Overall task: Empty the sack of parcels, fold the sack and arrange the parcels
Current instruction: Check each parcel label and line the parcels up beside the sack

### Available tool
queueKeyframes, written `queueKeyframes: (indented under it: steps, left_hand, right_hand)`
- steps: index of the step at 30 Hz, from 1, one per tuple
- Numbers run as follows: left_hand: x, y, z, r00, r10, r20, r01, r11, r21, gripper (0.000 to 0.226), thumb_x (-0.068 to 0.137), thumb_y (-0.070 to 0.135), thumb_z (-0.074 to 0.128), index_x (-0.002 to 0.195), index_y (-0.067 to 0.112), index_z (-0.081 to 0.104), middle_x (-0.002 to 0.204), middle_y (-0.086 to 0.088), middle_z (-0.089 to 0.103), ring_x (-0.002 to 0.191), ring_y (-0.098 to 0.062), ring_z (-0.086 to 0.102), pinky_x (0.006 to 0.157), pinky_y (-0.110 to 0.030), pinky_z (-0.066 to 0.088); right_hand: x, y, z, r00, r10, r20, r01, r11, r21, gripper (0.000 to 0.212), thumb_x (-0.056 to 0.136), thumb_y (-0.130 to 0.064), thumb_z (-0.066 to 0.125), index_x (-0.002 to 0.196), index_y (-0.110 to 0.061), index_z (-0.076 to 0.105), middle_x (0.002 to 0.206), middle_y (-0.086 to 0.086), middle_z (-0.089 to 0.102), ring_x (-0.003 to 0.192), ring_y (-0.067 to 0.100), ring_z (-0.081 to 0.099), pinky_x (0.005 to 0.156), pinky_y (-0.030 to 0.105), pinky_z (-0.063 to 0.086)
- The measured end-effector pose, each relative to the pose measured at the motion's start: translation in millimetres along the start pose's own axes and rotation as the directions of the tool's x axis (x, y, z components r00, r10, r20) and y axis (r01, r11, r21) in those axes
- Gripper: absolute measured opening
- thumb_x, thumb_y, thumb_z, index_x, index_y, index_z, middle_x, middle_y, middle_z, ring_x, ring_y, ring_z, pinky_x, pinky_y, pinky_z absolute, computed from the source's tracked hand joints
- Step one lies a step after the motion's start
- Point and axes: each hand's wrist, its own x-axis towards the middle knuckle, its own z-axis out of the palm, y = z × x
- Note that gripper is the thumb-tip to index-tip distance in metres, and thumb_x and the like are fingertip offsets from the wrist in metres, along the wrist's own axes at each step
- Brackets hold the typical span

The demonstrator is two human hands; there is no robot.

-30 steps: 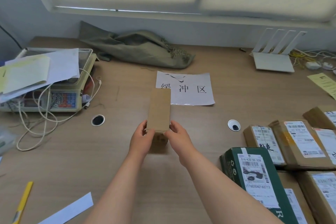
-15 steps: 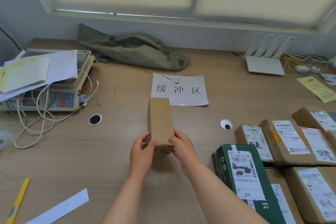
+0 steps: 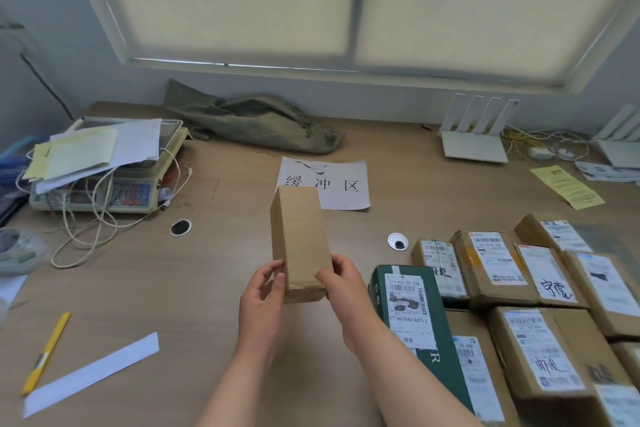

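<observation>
A plain brown cardboard parcel (image 3: 299, 239) is held above the wooden table (image 3: 173, 288), long side pointing away from me. My left hand (image 3: 261, 302) grips its near left side and my right hand (image 3: 346, 291) grips its near right side. The grey-green sack (image 3: 256, 123) lies crumpled and flat at the back of the table under the window. Several labelled parcels sit in rows at the right, among them a green box (image 3: 412, 315) and brown boxes (image 3: 491, 267).
A paper sign with printed characters (image 3: 332, 184) lies behind the held parcel. A scale covered with papers and cords (image 3: 104, 166) stands at the left. Two cable holes (image 3: 180, 227) (image 3: 397, 241), a yellow pen (image 3: 45, 354), a white paper strip (image 3: 93, 371) and white routers (image 3: 474, 139) are also on the table.
The parcel has turned in my hands, showing more of its left side and tilting toward me. Both hands keep hold of its near end.
</observation>
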Motion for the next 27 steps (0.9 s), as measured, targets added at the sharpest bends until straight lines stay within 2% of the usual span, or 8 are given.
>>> queueKeyframes:
  steps: [4,8,11,15,17,21,25,27]
  left_hand:
    - [-37.4,9.5,18.5,0.999,0.029,0.045,-0.026,0.998,-0.064,0.016,0.092,0.022,0.071,0.107,0.025,0.07,0.115,-0.006,0.075,0.106,-0.026,0.07,0.082,-0.028,0.057]
    - [-79.9,17.4,42.0,0.996,0.049,0.073,-0.047,0.999,-0.027,0.054,0.067,0.063,0.081,0.111,0.034,0.067,0.133,-0.016,0.063,0.114,-0.033,0.068,0.093,-0.044,0.056]
    - [-110.8,28.7,61.7,0.994,0.078,0.073,-0.071,0.992,-0.1,0.042,0.078,0.05,0.077,0.116,0.039,0.062,0.121,-0.008,0.072,0.111,-0.028,0.07,0.094,-0.043,0.055]
    - [-146.0,45.5,85.3,0.99,0.079,0.119,-0.06,0.985,-0.16,0.026,0.101,0.018,0.057,0.126,0.024,0.054,0.111,0.01,0.074,0.094,-0.01,0.073,0.091,-0.044,0.055]
    - [-160.0,50.1,93.5,0.991,0.052,0.121,-0.027,0.978,-0.205,0.031,0.094,0.029,0.058,0.125,0.025,0.054,0.123,0.0,0.068,0.101,-0.015,0.071,0.084,-0.042,0.057]
    - [-182.5,50.4,108.3,0.993,-0.014,0.121,0.052,0.95,-0.309,0.06,0.076,0.048,0.068,0.128,0.024,0.048,0.121,-0.01,0.069,0.106,-0.025,0.07,0.081,-0.043,0.058]
    - [-199.2,50.1,119.6,0.985,-0.043,0.169,0.107,0.915,-0.388,0.069,0.076,0.043,0.076,0.135,0.019,0.046,0.125,-0.017,0.068,0.112,-0.038,0.068,0.096,-0.057,0.053]
    - [-202.2,49.3,121.3,0.98,-0.037,0.193,0.119,0.894,-0.433,0.058,0.09,0.04,0.068,0.138,0.015,0.046,0.129,-0.022,0.066,0.116,-0.041,0.066,0.101,-0.063,0.048]
  right_hand:
    - [-33.9,-4.2,-32.0,1.0,-0.02,0.021,0.02,1.0,0.014,0.045,0.076,-0.031,0.069,0.118,-0.026,0.052,0.116,-0.001,0.067,0.104,0.013,0.066,0.084,0.028,0.051]
    - [-67.4,-12.0,-69.6,0.993,-0.105,0.054,0.103,0.994,0.028,0.048,0.082,-0.03,0.078,0.12,-0.028,0.049,0.116,-0.005,0.067,0.102,0.008,0.068,0.081,0.023,0.052]
    - [-90.9,-19.9,-94.6,0.98,-0.187,0.07,0.186,0.982,0.019,0.046,0.082,-0.022,0.077,0.12,-0.029,0.053,0.112,-0.007,0.069,0.094,0.004,0.069,0.07,0.015,0.052]
    - [-113.7,-21.6,-125.1,0.963,-0.256,0.078,0.254,0.966,0.046,0.035,0.086,-0.018,0.073,0.115,-0.033,0.061,0.109,-0.006,0.071,0.093,0.009,0.07,0.071,0.02,0.055]
    - [-122.3,-19.7,-138.0,0.957,-0.277,0.08,0.271,0.959,0.083,0.03,0.09,-0.019,0.069,0.115,-0.033,0.063,0.11,-0.006,0.071,0.099,0.013,0.068,0.077,0.025,0.057]
    - [-139.8,-17.2,-158.3,0.948,-0.294,0.122,0.269,0.945,0.185,0.019,0.1,-0.022,0.055,0.114,-0.026,0.068,0.108,-0.002,0.074,0.095,0.01,0.07,0.073,0.022,0.055]
    - [-146.7,-9.7,-172.7,0.933,-0.329,0.148,0.298,0.934,0.197,0.029,0.098,-0.019,0.06,0.12,-0.037,0.069,0.137,-0.002,0.061,0.124,0.016,0.06,0.096,0.037,0.055]
    - [-149.5,-10.4,-179.6,0.929,-0.342,0.143,0.311,0.929,0.2,0.044,0.093,-0.017,0.068,0.129,-0.041,0.061,0.132,-0.012,0.064,0.123,0.009,0.06,0.098,0.034,0.055]
